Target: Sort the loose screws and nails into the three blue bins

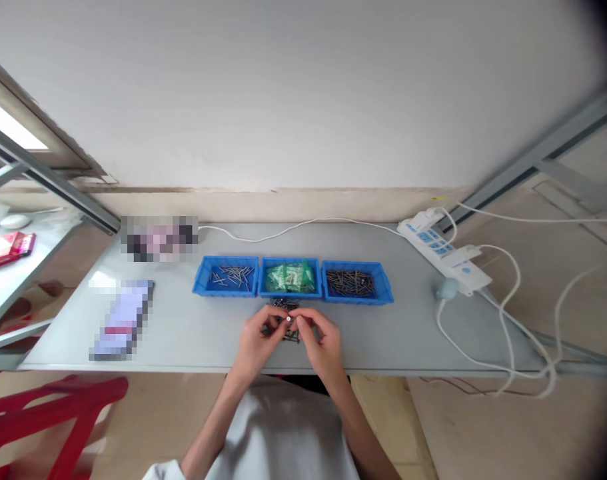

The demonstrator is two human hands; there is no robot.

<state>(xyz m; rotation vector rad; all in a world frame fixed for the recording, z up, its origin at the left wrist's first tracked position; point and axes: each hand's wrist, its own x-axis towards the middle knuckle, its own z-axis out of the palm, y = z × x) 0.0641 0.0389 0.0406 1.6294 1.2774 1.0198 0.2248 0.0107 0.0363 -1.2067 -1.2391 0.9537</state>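
My left hand (262, 332) and my right hand (321, 337) meet near the front of the grey table, fingers pinched together. Between their fingertips is a small piece with a bright round end (288, 319), which looks like a screw seen head-on. A heap of loose dark screws (292, 337) lies on the table beneath and behind my fingers, partly hidden by them. Just beyond stand three blue bins in a row. The left bin (199, 285) has silver screws, the middle bin (289, 294) a green plastic bag of small parts, and the right bin (383, 287) dark screws.
A phone (123, 320), blurred out, lies at the left; another blurred object (159, 239) sits behind it. At the right is a white power strip (443, 253) with plugs and trailing cables (513, 320). A red stool (58, 420) stands below left. The wall (293, 120) closes the back.
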